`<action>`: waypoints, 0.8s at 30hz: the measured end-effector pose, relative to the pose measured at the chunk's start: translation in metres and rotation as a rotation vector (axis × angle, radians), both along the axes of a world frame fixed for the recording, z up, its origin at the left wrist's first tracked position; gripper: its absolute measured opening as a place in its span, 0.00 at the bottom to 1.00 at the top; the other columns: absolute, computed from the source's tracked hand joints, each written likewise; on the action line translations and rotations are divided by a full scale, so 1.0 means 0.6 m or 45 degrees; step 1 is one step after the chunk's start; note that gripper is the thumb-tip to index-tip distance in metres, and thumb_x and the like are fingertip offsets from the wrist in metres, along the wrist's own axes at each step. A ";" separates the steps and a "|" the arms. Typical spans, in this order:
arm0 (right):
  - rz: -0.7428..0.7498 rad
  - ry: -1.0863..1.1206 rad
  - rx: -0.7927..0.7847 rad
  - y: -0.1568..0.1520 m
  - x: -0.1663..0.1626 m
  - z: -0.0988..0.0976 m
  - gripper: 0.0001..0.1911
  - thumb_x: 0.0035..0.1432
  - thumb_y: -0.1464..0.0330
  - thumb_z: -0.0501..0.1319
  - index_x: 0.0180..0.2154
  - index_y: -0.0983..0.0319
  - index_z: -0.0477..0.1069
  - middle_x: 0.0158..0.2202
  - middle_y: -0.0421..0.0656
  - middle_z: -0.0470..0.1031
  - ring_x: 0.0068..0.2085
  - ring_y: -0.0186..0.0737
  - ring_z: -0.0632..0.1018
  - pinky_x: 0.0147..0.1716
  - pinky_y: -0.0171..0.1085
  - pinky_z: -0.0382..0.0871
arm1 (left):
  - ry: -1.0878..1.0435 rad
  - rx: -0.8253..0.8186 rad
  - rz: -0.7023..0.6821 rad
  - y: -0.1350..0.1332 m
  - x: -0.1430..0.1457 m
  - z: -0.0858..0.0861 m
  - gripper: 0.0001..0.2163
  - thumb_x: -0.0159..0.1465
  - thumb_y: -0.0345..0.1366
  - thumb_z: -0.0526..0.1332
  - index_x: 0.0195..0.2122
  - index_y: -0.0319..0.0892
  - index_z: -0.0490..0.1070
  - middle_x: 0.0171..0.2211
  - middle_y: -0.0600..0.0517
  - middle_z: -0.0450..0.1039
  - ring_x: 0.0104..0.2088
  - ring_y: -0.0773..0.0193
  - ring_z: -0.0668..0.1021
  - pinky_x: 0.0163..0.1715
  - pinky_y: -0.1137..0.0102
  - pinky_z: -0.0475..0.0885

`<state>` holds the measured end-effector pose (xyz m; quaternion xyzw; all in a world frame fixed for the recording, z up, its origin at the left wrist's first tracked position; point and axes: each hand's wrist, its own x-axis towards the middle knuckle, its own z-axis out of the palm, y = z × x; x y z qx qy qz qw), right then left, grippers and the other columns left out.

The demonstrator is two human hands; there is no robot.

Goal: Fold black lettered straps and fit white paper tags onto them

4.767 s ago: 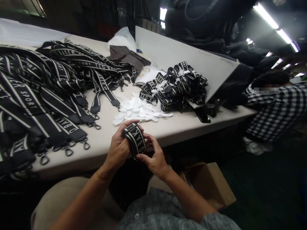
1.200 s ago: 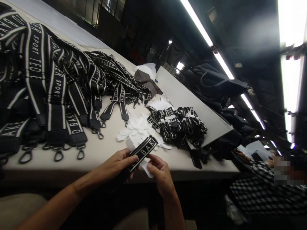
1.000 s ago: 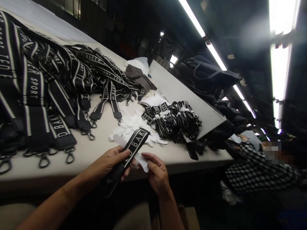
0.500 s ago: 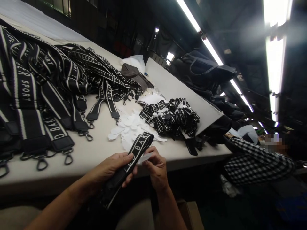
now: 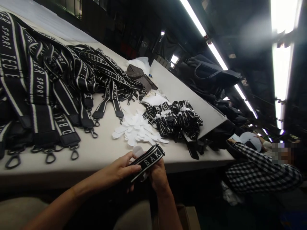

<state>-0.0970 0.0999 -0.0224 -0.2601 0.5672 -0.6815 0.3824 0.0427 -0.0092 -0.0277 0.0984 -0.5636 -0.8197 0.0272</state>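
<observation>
Both my hands grip a folded black strap (image 5: 148, 160) with white stripes and white letters, held just off the near edge of the table (image 5: 100, 153). My left hand (image 5: 121, 171) pinches its left end between thumb and fingers. My right hand (image 5: 157, 175) is closed under its right part, along with a small white paper piece (image 5: 137, 150) that peeks out above and below the strap. Just beyond lies a loose heap of white paper pieces (image 5: 139, 129).
A big pile of long lettered straps with metal clips (image 5: 48, 86) covers the table's left. Bundled straps (image 5: 175, 118) lie at the right beside a slanted white board (image 5: 187, 95). A person in a checked shirt (image 5: 261, 169) crouches low at the right. A cardboard box (image 5: 189, 217) stands below.
The strap hung long from my left hand half a second ago; now it is folded short and level between both hands. The white piece has gone from beside the strap to behind it.
</observation>
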 end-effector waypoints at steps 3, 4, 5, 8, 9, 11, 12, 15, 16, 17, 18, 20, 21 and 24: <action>0.088 0.005 0.075 0.008 -0.004 0.002 0.21 0.41 0.60 0.77 0.36 0.63 0.79 0.23 0.38 0.72 0.21 0.30 0.66 0.20 0.30 0.62 | 0.004 -0.003 -0.027 0.000 0.003 0.003 0.25 0.64 0.54 0.62 0.53 0.41 0.62 0.34 0.47 0.77 0.26 0.62 0.78 0.24 0.73 0.72; 0.127 0.039 0.107 0.011 -0.007 0.006 0.22 0.41 0.61 0.77 0.38 0.63 0.79 0.24 0.38 0.74 0.23 0.30 0.67 0.21 0.30 0.64 | 0.022 -0.010 -0.027 0.000 0.004 0.006 0.25 0.65 0.53 0.62 0.55 0.41 0.62 0.34 0.47 0.77 0.25 0.63 0.77 0.24 0.73 0.72; 0.165 0.083 0.133 0.015 -0.010 0.009 0.22 0.42 0.62 0.77 0.40 0.63 0.79 0.26 0.39 0.75 0.24 0.31 0.69 0.23 0.30 0.65 | 0.046 -0.022 -0.013 0.000 0.003 0.008 0.26 0.65 0.52 0.62 0.57 0.42 0.62 0.35 0.47 0.77 0.25 0.64 0.76 0.24 0.73 0.72; 0.289 0.200 0.157 0.022 -0.014 0.017 0.16 0.50 0.60 0.73 0.37 0.63 0.77 0.23 0.38 0.73 0.24 0.32 0.70 0.24 0.31 0.66 | 0.128 -0.098 0.060 0.003 -0.003 0.009 0.25 0.66 0.50 0.61 0.59 0.42 0.62 0.35 0.48 0.78 0.26 0.64 0.76 0.27 0.72 0.72; 0.331 0.225 0.165 0.023 -0.013 0.017 0.14 0.53 0.59 0.70 0.33 0.64 0.76 0.20 0.37 0.70 0.22 0.31 0.69 0.24 0.31 0.65 | 0.147 -0.131 0.088 0.004 -0.006 0.008 0.24 0.66 0.50 0.60 0.56 0.40 0.65 0.35 0.47 0.78 0.27 0.63 0.77 0.27 0.72 0.72; 0.345 0.240 0.176 0.021 -0.008 0.012 0.18 0.58 0.57 0.67 0.25 0.64 0.71 0.16 0.36 0.65 0.19 0.30 0.67 0.22 0.31 0.64 | 0.179 -0.163 0.130 0.005 -0.014 0.002 0.21 0.67 0.51 0.58 0.50 0.37 0.68 0.33 0.45 0.79 0.29 0.61 0.77 0.28 0.72 0.72; 0.310 0.231 0.170 0.020 -0.005 0.008 0.20 0.58 0.56 0.66 0.22 0.63 0.69 0.15 0.36 0.65 0.19 0.30 0.67 0.22 0.31 0.64 | 0.191 -0.165 0.147 0.005 -0.017 0.000 0.20 0.67 0.51 0.58 0.48 0.36 0.68 0.32 0.45 0.79 0.29 0.60 0.78 0.28 0.72 0.72; 0.155 0.198 0.121 0.019 0.005 -0.006 0.17 0.59 0.56 0.66 0.29 0.64 0.73 0.17 0.37 0.68 0.20 0.33 0.71 0.24 0.32 0.66 | 0.208 -0.151 0.191 0.002 -0.021 -0.004 0.17 0.67 0.50 0.59 0.43 0.38 0.68 0.29 0.48 0.77 0.27 0.64 0.76 0.27 0.74 0.70; 0.119 0.225 0.105 0.020 0.007 -0.008 0.16 0.59 0.56 0.66 0.33 0.65 0.75 0.19 0.38 0.70 0.22 0.34 0.72 0.25 0.32 0.67 | 0.203 -0.150 0.213 0.001 -0.020 -0.004 0.17 0.67 0.49 0.59 0.42 0.38 0.68 0.28 0.49 0.77 0.26 0.65 0.75 0.27 0.74 0.70; 0.095 0.262 0.093 0.022 0.009 -0.010 0.16 0.60 0.57 0.66 0.37 0.65 0.76 0.22 0.39 0.72 0.23 0.33 0.72 0.26 0.32 0.67 | 0.191 -0.149 0.234 -0.001 -0.019 -0.002 0.17 0.67 0.49 0.59 0.41 0.38 0.69 0.28 0.49 0.77 0.25 0.66 0.75 0.26 0.75 0.69; 0.081 0.294 0.084 0.023 0.009 -0.011 0.16 0.60 0.57 0.66 0.39 0.65 0.77 0.25 0.40 0.73 0.24 0.32 0.72 0.26 0.32 0.66 | 0.175 -0.142 0.244 -0.003 -0.017 -0.001 0.17 0.66 0.49 0.60 0.40 0.38 0.70 0.29 0.49 0.77 0.24 0.66 0.75 0.25 0.75 0.69; 0.081 0.302 0.066 0.024 0.010 -0.012 0.15 0.60 0.59 0.67 0.40 0.65 0.78 0.27 0.40 0.72 0.24 0.30 0.68 0.25 0.30 0.62 | 0.139 -0.117 0.213 -0.005 -0.014 0.003 0.18 0.65 0.50 0.61 0.38 0.37 0.71 0.30 0.47 0.77 0.23 0.66 0.75 0.24 0.75 0.70; 0.095 0.270 0.061 0.023 0.010 -0.013 0.14 0.59 0.59 0.68 0.38 0.65 0.78 0.26 0.39 0.71 0.24 0.28 0.66 0.24 0.30 0.60 | 0.115 -0.100 0.177 -0.005 -0.012 0.005 0.19 0.65 0.51 0.61 0.38 0.37 0.71 0.32 0.46 0.78 0.23 0.66 0.75 0.23 0.74 0.70; 0.117 0.110 0.026 0.018 0.011 -0.015 0.14 0.56 0.60 0.70 0.33 0.66 0.78 0.21 0.37 0.66 0.21 0.27 0.61 0.21 0.30 0.55 | 0.038 -0.069 0.085 -0.004 -0.009 0.006 0.20 0.64 0.53 0.61 0.41 0.37 0.72 0.34 0.45 0.78 0.23 0.65 0.76 0.22 0.74 0.70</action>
